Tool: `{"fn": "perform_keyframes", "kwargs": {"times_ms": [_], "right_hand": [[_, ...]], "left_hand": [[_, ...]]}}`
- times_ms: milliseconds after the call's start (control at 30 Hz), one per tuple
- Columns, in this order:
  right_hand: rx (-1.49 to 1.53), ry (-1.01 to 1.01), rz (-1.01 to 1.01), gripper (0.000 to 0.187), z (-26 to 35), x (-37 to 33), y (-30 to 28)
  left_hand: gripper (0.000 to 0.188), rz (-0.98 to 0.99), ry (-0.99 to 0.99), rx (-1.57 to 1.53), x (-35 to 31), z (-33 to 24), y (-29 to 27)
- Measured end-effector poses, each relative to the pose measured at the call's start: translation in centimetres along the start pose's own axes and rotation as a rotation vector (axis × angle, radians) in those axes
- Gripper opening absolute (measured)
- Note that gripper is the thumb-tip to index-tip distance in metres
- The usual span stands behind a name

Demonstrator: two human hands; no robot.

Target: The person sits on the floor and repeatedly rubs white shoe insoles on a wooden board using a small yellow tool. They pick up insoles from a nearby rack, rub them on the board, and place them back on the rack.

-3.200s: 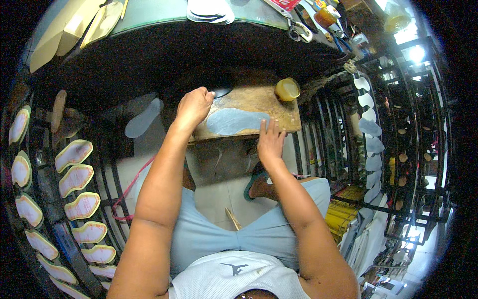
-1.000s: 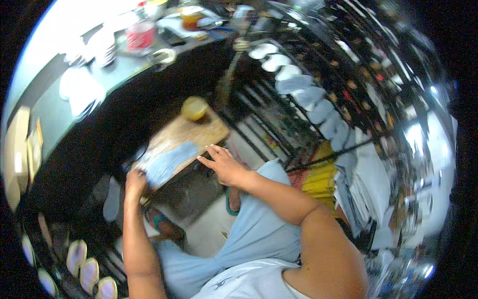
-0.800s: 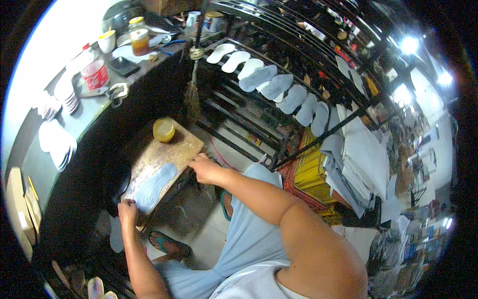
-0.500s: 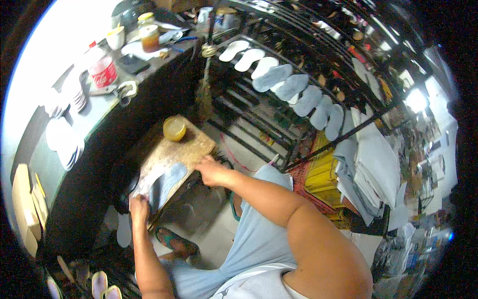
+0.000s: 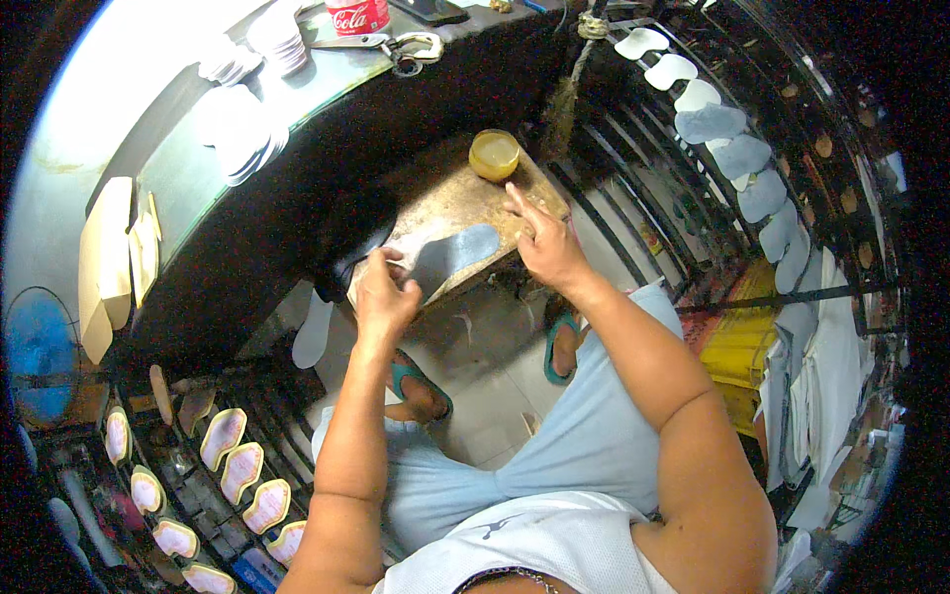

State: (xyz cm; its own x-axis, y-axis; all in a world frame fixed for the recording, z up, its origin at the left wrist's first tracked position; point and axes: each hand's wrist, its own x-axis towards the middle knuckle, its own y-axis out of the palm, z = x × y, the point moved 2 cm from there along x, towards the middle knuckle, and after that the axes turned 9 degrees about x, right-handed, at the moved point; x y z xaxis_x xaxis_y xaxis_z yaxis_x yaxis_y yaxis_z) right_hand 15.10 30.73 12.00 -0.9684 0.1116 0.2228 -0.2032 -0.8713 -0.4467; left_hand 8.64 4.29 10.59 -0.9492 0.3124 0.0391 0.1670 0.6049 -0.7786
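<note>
A blue-grey insole-shaped piece (image 5: 477, 244) lies flat on a worn wooden board (image 5: 435, 203) in front of me. Over its near left end is my left hand (image 5: 386, 294), its fingers loosely bent and apart; whether they touch the piece I cannot tell. My right hand (image 5: 552, 247) hovers at the board's right edge, index finger stretched toward a yellow bowl (image 5: 494, 170) and the other fingers partly bent. Nothing shows in that hand. Pale material fills the bowl, which stands at the board's far corner.
A glass-topped counter (image 5: 203, 193) curves along the left, bearing scissors (image 5: 401, 48), stacked white pieces (image 5: 237, 134) and a red-labelled bottle (image 5: 356, 18). White and grey insoles (image 5: 712, 124) line a rack at right. Several pink-topped pieces (image 5: 240, 470) sit lower left, near yellow material (image 5: 737, 356) at right.
My view has swung left, so the board appears farther right and higher. The right hand has left the board's edge and points toward the bowl. The left hand's fingers have loosened from their pinch.
</note>
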Motion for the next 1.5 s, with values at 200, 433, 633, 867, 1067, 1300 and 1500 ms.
{"fn": "perform_keyframes", "kwargs": {"times_ms": [200, 433, 633, 867, 1067, 1300, 1500], "right_hand": [[0.018, -0.279, 0.287, 0.081, 5.0, -1.0, -1.6], [0.064, -0.270, 0.361, 0.052, 5.3, -2.0, -2.2], [0.272, -0.207, -0.117, 0.027, 7.2, -0.5, -9.1], [0.336, -0.120, -0.614, 0.079, 5.2, 4.8, -24.3], [0.360, 0.007, -0.846, 0.079, -2.1, 13.3, -35.1], [0.105, 0.289, -1.055, 0.080, -10.0, 16.3, -41.7], [-0.028, 0.330, -0.951, 0.072, -11.0, 16.4, -43.3]], "left_hand": [[0.045, 0.019, 0.459, -0.056, -3.7, -7.6, -1.6], [0.050, -0.101, 0.486, -0.328, -2.5, -9.9, -1.5], [0.068, -0.153, 0.466, -0.365, 0.7, -9.9, 0.0], [0.060, -0.015, 0.494, -0.161, 2.7, -10.0, 2.9], [0.052, 0.071, 0.518, -0.116, 3.0, -10.5, 4.2], [0.052, 0.085, 0.549, -0.120, 3.8, -10.4, 4.5], [0.050, 0.099, 0.533, -0.085, 3.8, -9.6, 4.7]]}}
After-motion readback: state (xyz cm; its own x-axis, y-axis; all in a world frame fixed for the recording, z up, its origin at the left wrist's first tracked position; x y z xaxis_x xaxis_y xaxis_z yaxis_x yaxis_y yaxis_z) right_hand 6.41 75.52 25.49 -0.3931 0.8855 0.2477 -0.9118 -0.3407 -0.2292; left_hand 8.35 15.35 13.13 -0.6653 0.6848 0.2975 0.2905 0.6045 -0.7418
